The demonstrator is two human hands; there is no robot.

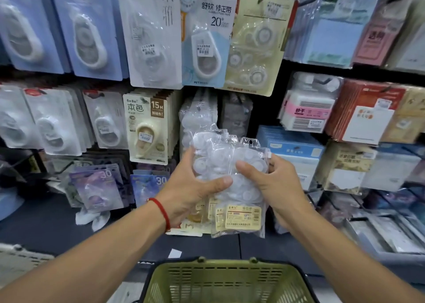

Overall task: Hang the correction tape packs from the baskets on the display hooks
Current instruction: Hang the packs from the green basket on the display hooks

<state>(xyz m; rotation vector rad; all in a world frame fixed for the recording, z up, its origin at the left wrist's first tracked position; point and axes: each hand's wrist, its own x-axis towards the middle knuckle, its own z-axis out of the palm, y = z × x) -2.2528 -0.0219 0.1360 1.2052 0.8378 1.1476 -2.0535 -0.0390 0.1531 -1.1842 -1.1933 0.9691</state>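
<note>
I hold a stack of clear plastic correction tape packs with yellow labels at the bottom, in front of the display wall. My left hand grips the stack's left side, thumb across the front. My right hand grips its right side, thumb on the front. A red string circles my left wrist. Just behind the stack, similar clear packs hang on a display hook. A green basket stands below my arms; I cannot see what it contains.
The wall is crowded with hanging packs: blue cards top left, a cream 15M pack, purple 30 packs, sticky notes and boxed items on the right. A dark shelf ledge runs below. A grey basket edge shows bottom left.
</note>
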